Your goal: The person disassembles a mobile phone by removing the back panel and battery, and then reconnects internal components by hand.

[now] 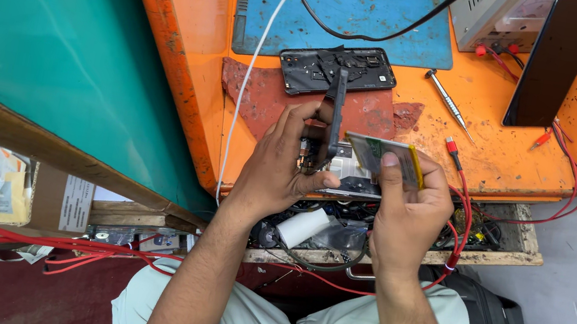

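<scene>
— Left hand (pixel 287 162)?

— Wrapped around a thin black phone frame (pixel 336 115) held on edge, thumb and fingers closed on it, above the open drawer of wires (pixel 372 224).

— Right hand (pixel 408 199)?

— Pinching a flat silver battery pack with a yellow edge (pixel 388 158), thumb on top, fingers beneath. Held just beside the frame, touching or nearly so; hard to tell which.

— Behind the hands?

— On the orange worktop (pixel 482 141), an opened black phone back (pixel 336 70) lying flat on a reddish mat (pixel 376 114), partly over a blue mat (pixel 347 6). A metal screwdriver (pixel 448 101) to its right, near a dark upright panel (pixel 556 59). A white cable (pixel 260 54) running down across the mats. Red leads (pixel 563 171) trailing off the right edge.

— Lower left?

— A green board (pixel 72 45), with more red wires (pixel 14 236) beneath.
</scene>
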